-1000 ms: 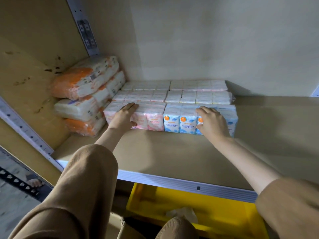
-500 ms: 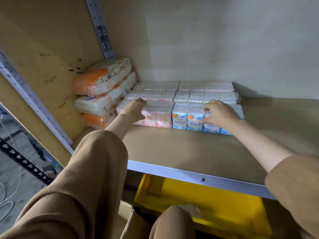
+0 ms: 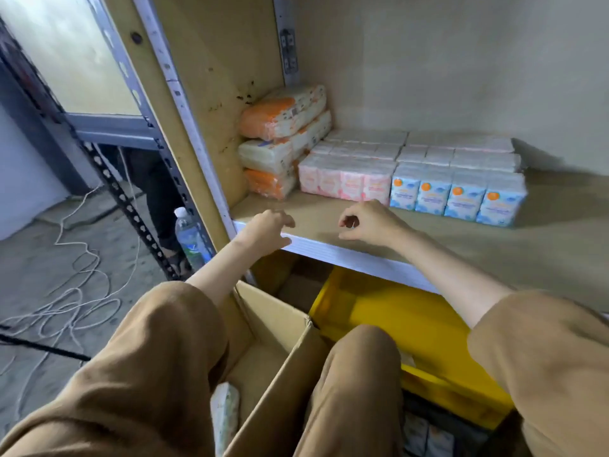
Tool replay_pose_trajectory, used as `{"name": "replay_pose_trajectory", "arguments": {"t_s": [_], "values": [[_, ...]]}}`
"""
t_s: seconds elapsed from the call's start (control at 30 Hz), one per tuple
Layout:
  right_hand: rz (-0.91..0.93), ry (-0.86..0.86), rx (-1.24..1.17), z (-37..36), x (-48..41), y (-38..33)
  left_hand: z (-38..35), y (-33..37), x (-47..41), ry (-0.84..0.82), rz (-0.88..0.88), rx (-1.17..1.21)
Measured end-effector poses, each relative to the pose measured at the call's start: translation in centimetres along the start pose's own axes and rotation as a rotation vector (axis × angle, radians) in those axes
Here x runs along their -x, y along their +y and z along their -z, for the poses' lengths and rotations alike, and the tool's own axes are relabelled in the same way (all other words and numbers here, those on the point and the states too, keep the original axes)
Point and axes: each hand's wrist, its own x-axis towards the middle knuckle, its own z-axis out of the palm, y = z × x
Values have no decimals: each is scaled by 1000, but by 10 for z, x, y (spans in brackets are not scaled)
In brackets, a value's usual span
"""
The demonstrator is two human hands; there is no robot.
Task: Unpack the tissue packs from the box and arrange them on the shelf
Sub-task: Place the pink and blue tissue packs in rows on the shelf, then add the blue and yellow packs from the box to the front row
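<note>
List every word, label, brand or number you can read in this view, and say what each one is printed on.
No text here is legible.
Blue tissue packs: orange dot and lines of print, too blurred to read.
Pink tissue packs: label print, too blurred.
Orange-and-white packs: a small dark patch of print, too small to read.
Water bottle: label unreadable.
Cardboard box: no print visible.
</note>
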Motion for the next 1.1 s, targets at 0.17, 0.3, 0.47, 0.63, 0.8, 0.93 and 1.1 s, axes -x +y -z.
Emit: {"name": "replay_pose_trajectory", "arguments": {"t_s": [0.17,0.3,0.47,0.63,0.8,0.93,1.1], "values": [[105,-129,-29,-53,13,-54,-22,-41,73,-63,116,22],[183,-241,-27,-92,23,-90,-45,-69,123,-91,272,49],[243,-328,2,-128,32,-121,-67,-87,174,-79,383,56],[303,-418,44,-161,39,-141,-85,-98,214,-120,505,105],[344,-511,79,-189,48,-152,-110,-103,233,-169,558,128],[342,-564,113,-210,52,-154,-137,-115,237,-248,570,154],[292,-647,165,-233,46,-148,-165,-131,242,-316,621,196]]}}
